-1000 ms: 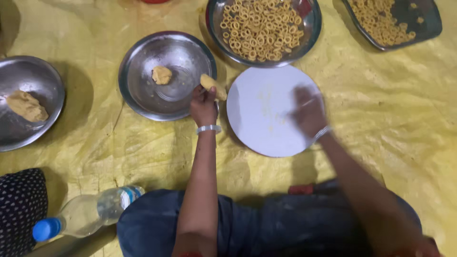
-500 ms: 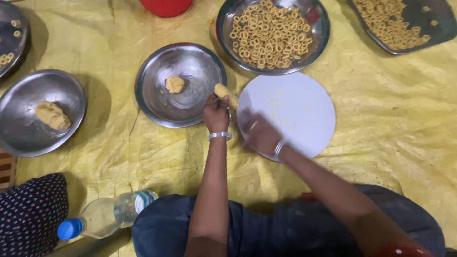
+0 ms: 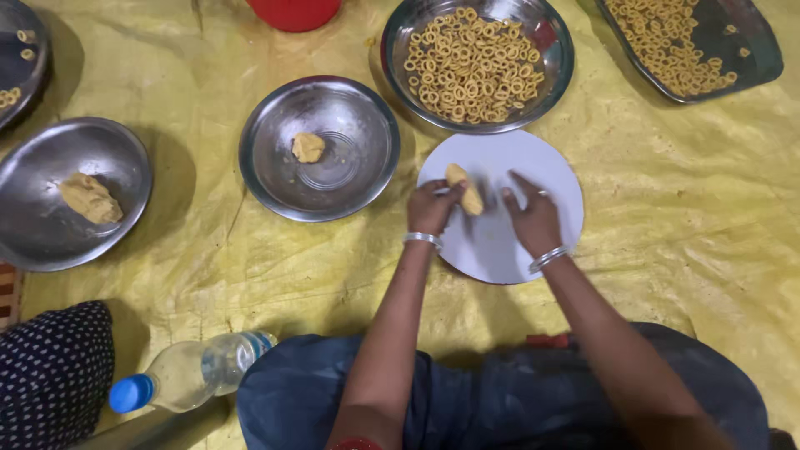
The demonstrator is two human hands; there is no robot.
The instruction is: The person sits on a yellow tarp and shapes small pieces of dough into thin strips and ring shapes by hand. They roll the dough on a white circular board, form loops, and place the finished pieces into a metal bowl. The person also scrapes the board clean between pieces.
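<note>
Holding a lump of dough over the white round board, the left hand now sits at about 9 o'clock on the board, where half a second ago it was off the board's edge, closer to the middle steel plate. The right hand has moved too: earlier it lay low at the board's 8 o'clock, and now it rests nearer the centre, just right of the dough. The bowls and cloth sit higher and wider in view than before.

Left fingers are curled and pinched around the lower end of the dough, which tilts up toward 12 o'clock. The right hand is open, fingers spread flat on the board, close beside the dough; whether they touch it is hard to tell.

At 12 o'clock from the board stands a steel bowl of rings, and at 2 o'clock a dark tray of rings. A small dough ball lies in the middle plate. Everything rests on a yellow sheet.
</note>
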